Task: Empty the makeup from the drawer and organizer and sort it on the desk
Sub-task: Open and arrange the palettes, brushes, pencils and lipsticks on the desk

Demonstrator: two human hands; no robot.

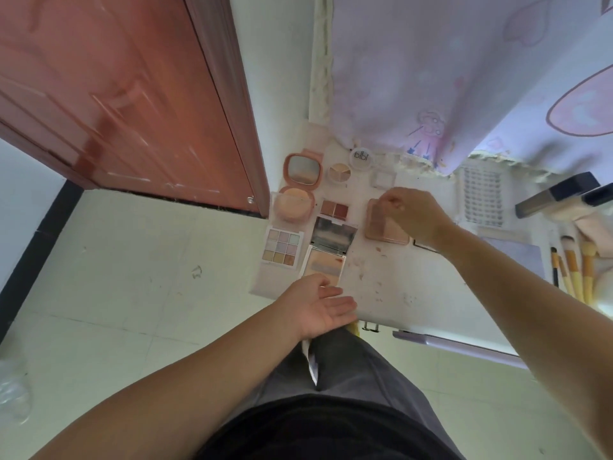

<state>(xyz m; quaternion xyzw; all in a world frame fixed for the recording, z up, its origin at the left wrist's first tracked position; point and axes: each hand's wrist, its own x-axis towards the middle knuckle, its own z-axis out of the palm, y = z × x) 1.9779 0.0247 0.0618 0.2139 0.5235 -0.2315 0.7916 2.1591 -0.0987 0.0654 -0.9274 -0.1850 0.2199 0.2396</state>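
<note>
On the white desk (398, 287) makeup lies in rows at the left. My right hand (414, 210) rests on top of a pink compact (378, 224), fingers curled over its far edge. My left hand (318, 307) hovers open, palm up, at the desk's front edge, just below an open palette with a mirror (326, 254). Left of that lies a nine-pan pastel palette (282, 249). Farther back are an open pink powder compact (297, 187), a small red two-pan palette (334, 209), a round trio pan (339, 172) and a round clear-lidded jar (361, 157).
Yellow-handled brushes (574, 270) lie at the desk's right, with a white lash tray (482, 197) and foundation bottles (560, 197) behind. A purple drawer front (457, 346) juts out under the desk. A curtain (464, 78) hangs behind; a red door (126, 94) stands left.
</note>
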